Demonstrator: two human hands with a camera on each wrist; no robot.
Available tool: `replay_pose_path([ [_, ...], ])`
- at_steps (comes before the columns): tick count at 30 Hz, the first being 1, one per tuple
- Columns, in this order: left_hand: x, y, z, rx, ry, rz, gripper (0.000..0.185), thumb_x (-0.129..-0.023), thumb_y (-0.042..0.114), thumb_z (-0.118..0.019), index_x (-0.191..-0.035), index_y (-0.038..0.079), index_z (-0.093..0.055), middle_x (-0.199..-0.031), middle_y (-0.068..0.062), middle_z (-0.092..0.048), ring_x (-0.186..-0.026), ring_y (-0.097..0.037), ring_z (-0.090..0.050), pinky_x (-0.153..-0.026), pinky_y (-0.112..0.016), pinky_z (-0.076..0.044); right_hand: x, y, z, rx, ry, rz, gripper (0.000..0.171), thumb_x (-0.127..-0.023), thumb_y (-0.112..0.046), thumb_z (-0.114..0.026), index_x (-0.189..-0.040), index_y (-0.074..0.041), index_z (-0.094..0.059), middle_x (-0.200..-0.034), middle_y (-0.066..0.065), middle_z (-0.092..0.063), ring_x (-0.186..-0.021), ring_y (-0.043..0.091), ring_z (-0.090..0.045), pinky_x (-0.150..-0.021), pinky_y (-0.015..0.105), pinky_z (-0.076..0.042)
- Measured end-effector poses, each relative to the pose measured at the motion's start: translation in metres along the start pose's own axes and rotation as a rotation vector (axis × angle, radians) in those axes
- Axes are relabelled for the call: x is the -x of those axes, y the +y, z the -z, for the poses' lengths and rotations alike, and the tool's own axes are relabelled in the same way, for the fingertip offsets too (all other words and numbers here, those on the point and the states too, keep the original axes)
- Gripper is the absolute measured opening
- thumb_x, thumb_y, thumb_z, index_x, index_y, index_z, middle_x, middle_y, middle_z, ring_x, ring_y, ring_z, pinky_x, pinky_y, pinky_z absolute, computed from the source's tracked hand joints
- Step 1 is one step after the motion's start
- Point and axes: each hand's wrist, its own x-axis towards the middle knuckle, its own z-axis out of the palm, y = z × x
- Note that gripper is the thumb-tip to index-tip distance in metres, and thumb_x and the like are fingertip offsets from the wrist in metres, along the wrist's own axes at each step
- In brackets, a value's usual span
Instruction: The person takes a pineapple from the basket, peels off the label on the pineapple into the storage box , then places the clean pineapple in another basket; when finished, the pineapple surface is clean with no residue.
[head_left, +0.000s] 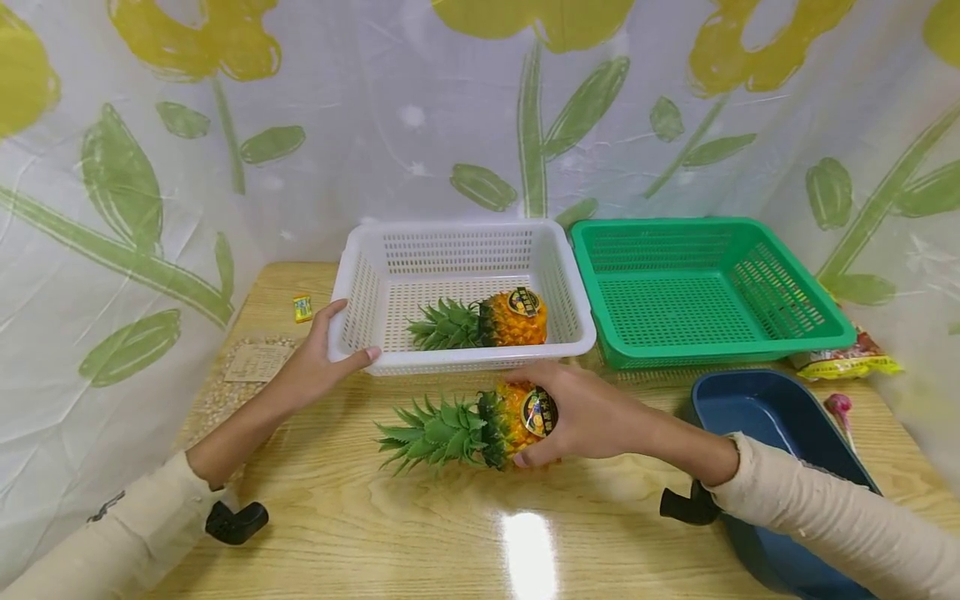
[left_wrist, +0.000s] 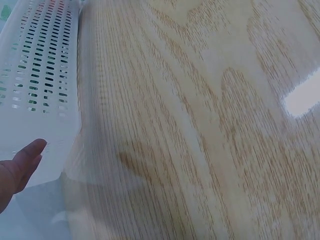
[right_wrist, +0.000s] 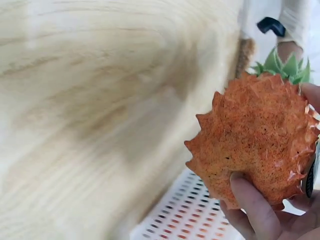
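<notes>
"What is seen behind the counter (head_left: 420,537)?"

"A pale curtain (head_left: 360,150), printed with yellow flowers and green leaves, is seen behind the wood-grained top."

"And where is the pineapple (head_left: 491,425) found?"

"It is held by the right grip (head_left: 592,412), fingers and thumb curled round its orange body, just in front of the white basket (head_left: 480,360). Its leaves are pointed to the person's left. Whether the counter is touched by it cannot be told."

"Is anything held by the left grip (head_left: 318,358)?"

"It is spread wide against the basket's near left corner, the thumb laid along the front rim."

"What is contained in that basket?"

"A second pineapple (head_left: 483,323), laid on its side, its leaves pointed the same way."

"And to the right?"

"A green basket (head_left: 735,348) is set beside the white one; in front of it, a dark blue tub (head_left: 757,408) is partly hidden by the right sleeve (head_left: 817,508)."
</notes>
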Motion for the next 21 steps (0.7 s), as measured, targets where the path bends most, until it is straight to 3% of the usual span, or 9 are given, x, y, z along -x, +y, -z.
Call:
replay_pose_path([
  [2, 0.000, 0.000, 0.000, 0.000, -0.002, 0.005, 0.101, -0.095, 0.049, -0.064, -0.161, 0.020, 0.007, -0.152, -0.038, -0.031, -0.136, -0.053, -0.040, -0.107, -0.066, -0.037, 0.000, 0.003, -0.005, 0.004, 0.015, -0.007, 0.092, -0.068, -0.048, -0.087, -0.146, -0.018, -0.051, -0.148, 0.003, -0.053, -0.135, 0.029, -0.048, -0.106, 0.058, -0.045],
  [7, 0.000, -0.002, 0.000, 0.008, -0.003, 0.003, 0.101, -0.095, 0.049, -0.065, -0.161, 0.020, 0.006, -0.153, -0.037, -0.032, -0.137, -0.053, -0.041, -0.107, -0.065, -0.038, -0.001, 0.012, -0.015, 0.008, 0.053, -0.022, 0.094, -0.066, -0.046, -0.089, -0.145, -0.013, -0.052, -0.147, 0.009, -0.054, -0.134, 0.034, -0.050, -0.104, 0.063, -0.043],
  [21, -0.001, -0.001, 0.001, 0.002, 0.000, 0.001, 0.102, -0.094, 0.050, -0.066, -0.161, 0.022, 0.005, -0.151, -0.036, -0.034, -0.134, -0.052, -0.044, -0.103, -0.064, -0.042, -0.002, 0.026, -0.026, 0.060, 0.052, -0.036, 0.092, -0.065, -0.047, -0.089, -0.141, -0.009, -0.054, -0.144, 0.012, -0.055, -0.125, 0.033, -0.057, -0.098, 0.053, -0.051],
])
